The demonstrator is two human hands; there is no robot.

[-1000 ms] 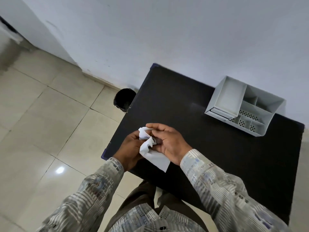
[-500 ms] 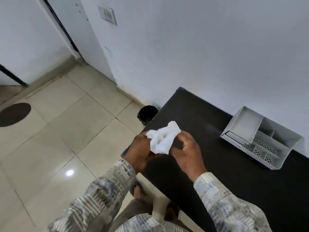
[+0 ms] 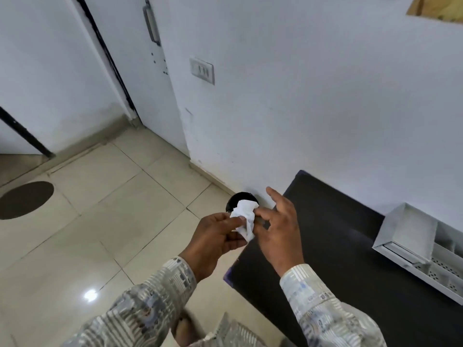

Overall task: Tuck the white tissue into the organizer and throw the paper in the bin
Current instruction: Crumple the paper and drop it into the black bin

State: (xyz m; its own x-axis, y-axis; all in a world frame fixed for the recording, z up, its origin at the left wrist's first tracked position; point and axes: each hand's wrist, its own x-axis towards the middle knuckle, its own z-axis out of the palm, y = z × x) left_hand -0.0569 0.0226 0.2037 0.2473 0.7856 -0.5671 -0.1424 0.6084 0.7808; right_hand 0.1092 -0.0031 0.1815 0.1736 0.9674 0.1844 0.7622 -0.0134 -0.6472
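A crumpled white paper [image 3: 245, 217] is pinched in my left hand [image 3: 215, 240], held in the air just in front of the black bin [image 3: 236, 200] on the floor by the wall. My right hand [image 3: 280, 227] is beside the paper with fingers spread, its thumb and forefinger touching the paper's right side. The bin is mostly hidden behind the paper. The white organizer [image 3: 423, 246] with several compartments stands on the black table [image 3: 350, 259] at the right, apart from both hands.
The table's left corner [image 3: 229, 278] is just below my hands. A white wall [image 3: 300, 108] with a switch plate [image 3: 202, 70] runs behind. A door [image 3: 140, 58] stands at the back left. Beige tiled floor [image 3: 112, 221] spreads to the left, with a dark round patch [image 3: 25, 199].
The view has swung up and left, away from the table. My hands have carried the paper off the table toward the bin, and the paper is more tightly crumpled. My right hand's fingers have spread.
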